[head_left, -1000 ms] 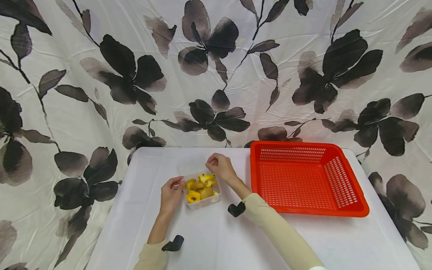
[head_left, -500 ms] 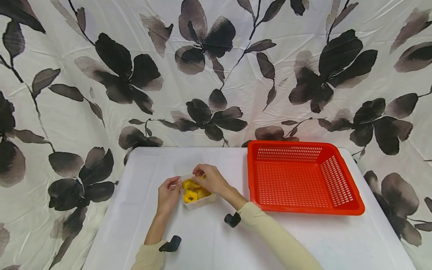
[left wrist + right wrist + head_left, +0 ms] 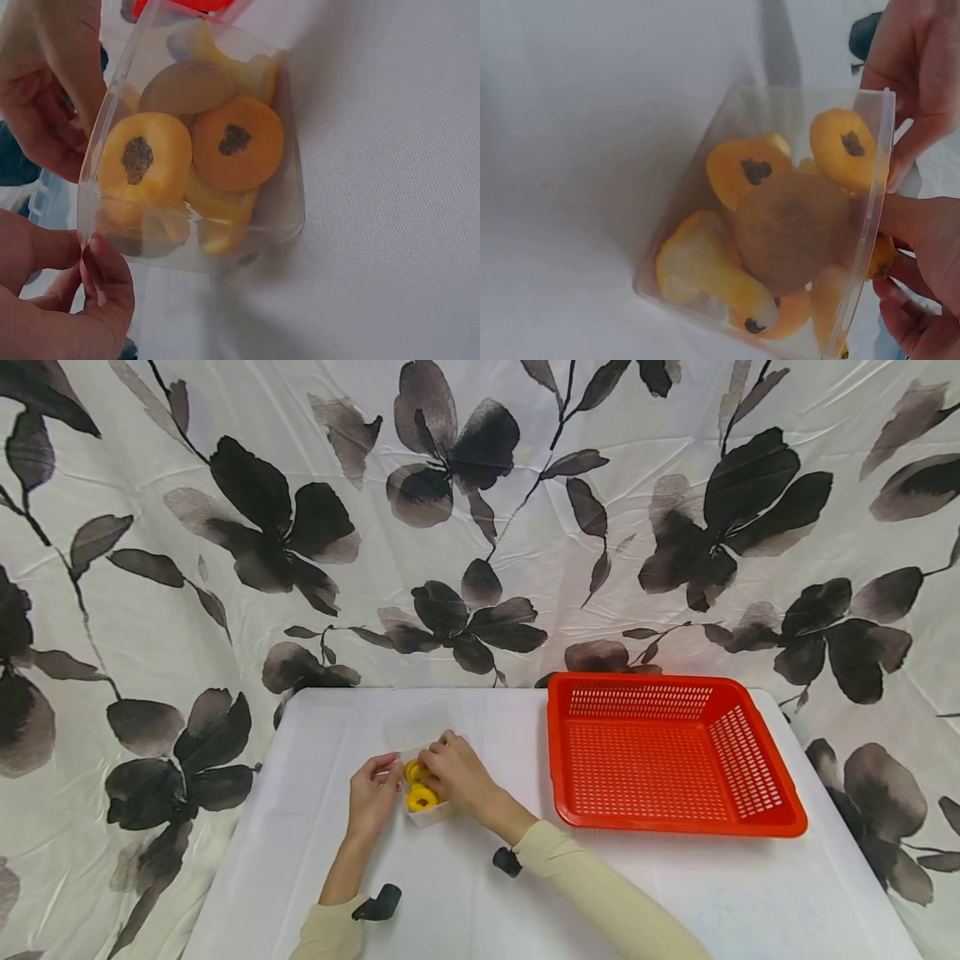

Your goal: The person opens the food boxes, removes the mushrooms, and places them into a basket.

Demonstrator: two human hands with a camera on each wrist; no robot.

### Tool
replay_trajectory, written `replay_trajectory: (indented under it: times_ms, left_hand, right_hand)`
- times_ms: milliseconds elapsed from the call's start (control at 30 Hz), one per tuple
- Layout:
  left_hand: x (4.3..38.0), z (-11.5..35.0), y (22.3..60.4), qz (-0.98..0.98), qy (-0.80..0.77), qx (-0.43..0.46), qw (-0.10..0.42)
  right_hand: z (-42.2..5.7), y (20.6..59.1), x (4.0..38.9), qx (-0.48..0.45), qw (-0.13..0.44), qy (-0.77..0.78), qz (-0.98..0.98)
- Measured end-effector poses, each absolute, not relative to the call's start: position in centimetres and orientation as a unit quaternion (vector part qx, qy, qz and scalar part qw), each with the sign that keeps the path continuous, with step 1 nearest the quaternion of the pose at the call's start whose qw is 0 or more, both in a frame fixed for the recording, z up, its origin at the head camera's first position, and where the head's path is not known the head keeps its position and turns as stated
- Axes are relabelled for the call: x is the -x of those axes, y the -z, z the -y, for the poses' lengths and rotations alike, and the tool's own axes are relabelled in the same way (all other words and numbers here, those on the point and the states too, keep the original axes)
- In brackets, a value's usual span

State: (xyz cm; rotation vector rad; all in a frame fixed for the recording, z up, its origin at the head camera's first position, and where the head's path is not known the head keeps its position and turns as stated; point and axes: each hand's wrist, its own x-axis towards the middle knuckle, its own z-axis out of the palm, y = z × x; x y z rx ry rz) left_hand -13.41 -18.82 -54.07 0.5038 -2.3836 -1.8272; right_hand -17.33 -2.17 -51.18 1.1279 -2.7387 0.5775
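Note:
A small clear plastic box [image 3: 433, 816] holds several yellow pieces and a brownish round one [image 3: 791, 232]. Two of the yellow pieces are round with a dark centre [image 3: 237, 142]. At the box's left rim my left hand [image 3: 370, 797] pinches the edge between thumb and fingers, as the left wrist view shows. My right hand [image 3: 461, 777] reaches over the right half from above and hides much of the contents. In the right wrist view, its thumb is inside the rim and its fingers hold a yellow piece with a dark tip [image 3: 883, 256].
A large red perforated basket [image 3: 645, 768] stands to the right of the box. Just behind the box lies a faint clear lid [image 3: 416, 720] on the white-covered table [image 3: 480, 910]. A floral cloth [image 3: 465, 527] hangs along the table's back edge.
My right hand has come from behind the box, down and leftward into it, and its fingers now hold a yellow piece. The left hand stays at the rim.

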Motion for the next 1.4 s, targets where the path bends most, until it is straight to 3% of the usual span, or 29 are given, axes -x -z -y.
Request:
replay_trajectory:
  times_ms: [133, 433, 867, 1133, 1400]
  left_hand:
    - [13.3, 18.7, 54.0, 0.780, 0.603, -0.157, 0.051]
    - [13.4, 18.7, 54.0, 0.777, 0.608, -0.154, 0.059]
    - [13.4, 18.5, 53.9, 0.787, 0.592, -0.161, 0.068]
    - [13.2, 18.4, 53.7, 0.781, 0.599, -0.162, 0.069]
    - [13.3, 18.4, 53.9, 0.784, 0.594, -0.165, 0.071]
  right_hand:
    - [2.1, 50.8, 17.2, -0.372, 0.077, -0.185, 0.906]
    - [1.0, 49.7, 17.2, -0.342, 0.048, -0.251, 0.904]
    - [-2.1, 48.5, 17.6, -0.232, -0.060, -0.477, 0.846]
    - [-4.7, 48.0, 18.3, -0.162, -0.042, -0.523, 0.836]
    - [-7.3, 47.9, 18.7, -0.094, -0.059, -0.571, 0.813]
